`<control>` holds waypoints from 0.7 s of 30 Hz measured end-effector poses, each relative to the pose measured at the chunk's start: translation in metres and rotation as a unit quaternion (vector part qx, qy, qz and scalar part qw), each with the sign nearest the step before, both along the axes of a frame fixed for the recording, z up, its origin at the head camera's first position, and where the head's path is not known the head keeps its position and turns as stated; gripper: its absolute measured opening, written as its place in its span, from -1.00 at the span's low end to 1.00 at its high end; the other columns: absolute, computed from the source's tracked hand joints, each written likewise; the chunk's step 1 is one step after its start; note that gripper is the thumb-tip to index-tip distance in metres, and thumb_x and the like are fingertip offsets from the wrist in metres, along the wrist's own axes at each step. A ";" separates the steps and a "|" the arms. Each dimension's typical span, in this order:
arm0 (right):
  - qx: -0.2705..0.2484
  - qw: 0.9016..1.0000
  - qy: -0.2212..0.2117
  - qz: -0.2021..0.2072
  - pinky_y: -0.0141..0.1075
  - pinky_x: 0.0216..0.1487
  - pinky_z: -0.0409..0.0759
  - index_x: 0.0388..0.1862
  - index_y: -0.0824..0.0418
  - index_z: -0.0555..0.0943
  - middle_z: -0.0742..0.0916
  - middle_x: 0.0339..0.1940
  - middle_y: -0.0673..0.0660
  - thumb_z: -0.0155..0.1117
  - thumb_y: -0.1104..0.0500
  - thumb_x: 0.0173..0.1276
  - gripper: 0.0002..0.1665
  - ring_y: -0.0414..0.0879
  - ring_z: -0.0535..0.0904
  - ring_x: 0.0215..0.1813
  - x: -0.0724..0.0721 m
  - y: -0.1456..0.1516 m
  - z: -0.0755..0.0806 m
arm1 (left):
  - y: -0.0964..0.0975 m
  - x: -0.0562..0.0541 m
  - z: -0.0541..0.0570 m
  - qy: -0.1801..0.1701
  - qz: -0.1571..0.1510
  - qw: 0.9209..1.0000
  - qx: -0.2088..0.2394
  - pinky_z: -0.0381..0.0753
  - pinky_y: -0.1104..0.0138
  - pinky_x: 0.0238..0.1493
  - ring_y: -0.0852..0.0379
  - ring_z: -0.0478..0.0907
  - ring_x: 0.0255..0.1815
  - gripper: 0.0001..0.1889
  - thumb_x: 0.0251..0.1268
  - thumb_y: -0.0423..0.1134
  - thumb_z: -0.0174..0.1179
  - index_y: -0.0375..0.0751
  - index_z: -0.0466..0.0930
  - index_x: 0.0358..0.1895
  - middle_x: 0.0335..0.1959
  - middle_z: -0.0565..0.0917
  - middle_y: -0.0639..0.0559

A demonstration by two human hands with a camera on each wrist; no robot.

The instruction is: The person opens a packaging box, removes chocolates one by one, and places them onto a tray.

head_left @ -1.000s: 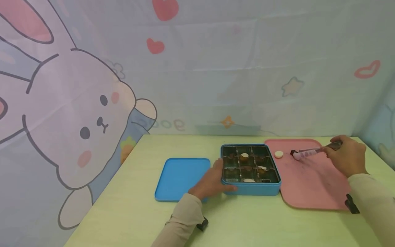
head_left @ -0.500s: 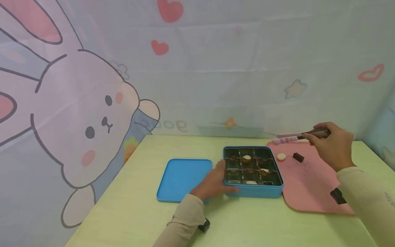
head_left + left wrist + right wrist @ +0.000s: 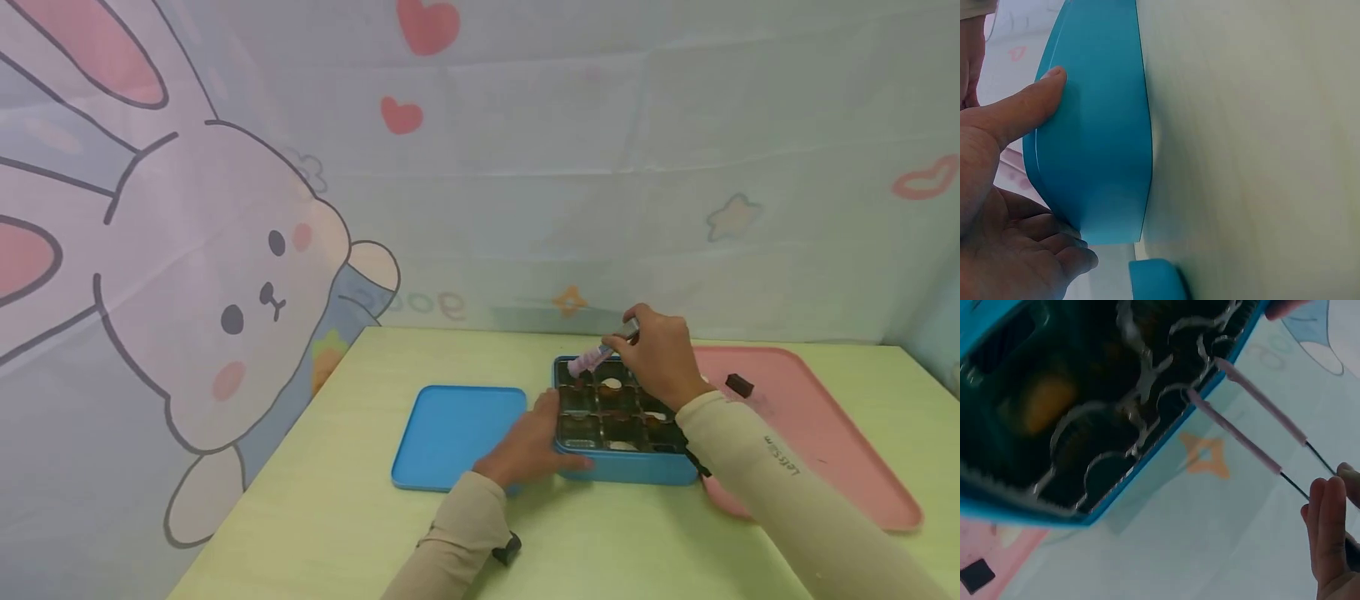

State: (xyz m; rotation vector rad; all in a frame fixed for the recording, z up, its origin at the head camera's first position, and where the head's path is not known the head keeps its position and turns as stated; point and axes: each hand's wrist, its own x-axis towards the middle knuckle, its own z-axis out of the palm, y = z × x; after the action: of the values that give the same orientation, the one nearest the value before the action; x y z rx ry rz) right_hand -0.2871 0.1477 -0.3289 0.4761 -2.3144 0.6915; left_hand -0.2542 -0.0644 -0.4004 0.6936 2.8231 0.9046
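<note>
My right hand [image 3: 660, 354] holds a pair of tongs [image 3: 590, 360] with pink-covered arms. Their tips reach down into the back left compartment of a blue box [image 3: 630, 468] with a clear divided insert. In the right wrist view the two tips of the tongs [image 3: 1247, 434] stand apart at the box's rim. Light and dark pieces lie in several compartments. My left hand [image 3: 528, 446] grips the box at its front left corner; in the left wrist view its thumb lies on one wall of the blue box [image 3: 1100, 125] and its fingers on the other side.
A blue lid [image 3: 457, 437] lies left of the box. On the right, a pink tray [image 3: 795, 450] bears a dark block [image 3: 739, 384] near its back. A printed cloth [image 3: 525, 208] hangs behind the table [image 3: 315, 500].
My right hand has moved left with the tongs, from beside the dark block on the tray up and over to the box. The dark block stays on the tray. My left hand keeps its hold.
</note>
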 end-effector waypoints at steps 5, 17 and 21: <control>0.058 0.998 -0.023 -0.021 -0.06 -0.43 0.70 -0.15 0.52 0.52 0.68 -0.55 0.35 0.44 0.25 0.30 -0.63 0.11 0.65 -0.55 0.000 -0.019 -0.005 | 0.001 0.000 0.001 0.015 -0.006 1.000 0.006 0.55 0.09 0.33 -0.10 0.46 0.40 0.10 0.09 0.14 0.50 -0.22 0.01 0.56 0.46 0.35 -0.13; 0.171 0.982 -0.038 -0.074 -0.11 -0.46 0.70 -0.25 0.50 0.55 0.67 -0.53 0.29 0.47 0.29 0.24 -0.69 0.10 0.63 -0.57 0.000 -0.058 0.005 | 0.003 -0.001 0.000 -0.003 -0.011 1.000 0.020 0.54 0.09 0.35 -0.08 0.42 0.45 0.11 0.11 0.13 0.48 -0.20 -0.03 0.59 0.51 0.30 -0.13; 0.104 0.989 -0.096 -0.038 -0.03 -0.32 0.69 -0.29 0.45 0.54 0.65 -0.48 0.30 0.41 0.30 0.29 -0.76 0.16 0.64 -0.43 -0.005 -0.044 0.007 | 0.004 -0.002 0.000 0.017 -0.007 1.000 0.015 0.59 0.15 0.24 -0.05 0.53 0.30 0.01 0.08 0.12 0.51 -0.18 0.11 0.48 0.35 0.43 -0.09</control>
State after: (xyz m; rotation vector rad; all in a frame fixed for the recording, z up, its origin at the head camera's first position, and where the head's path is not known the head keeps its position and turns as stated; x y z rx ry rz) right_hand -0.2922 0.1038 -0.3217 0.4264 -2.5878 0.4797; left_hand -0.2564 -0.0602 -0.4007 0.7393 2.8364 0.9425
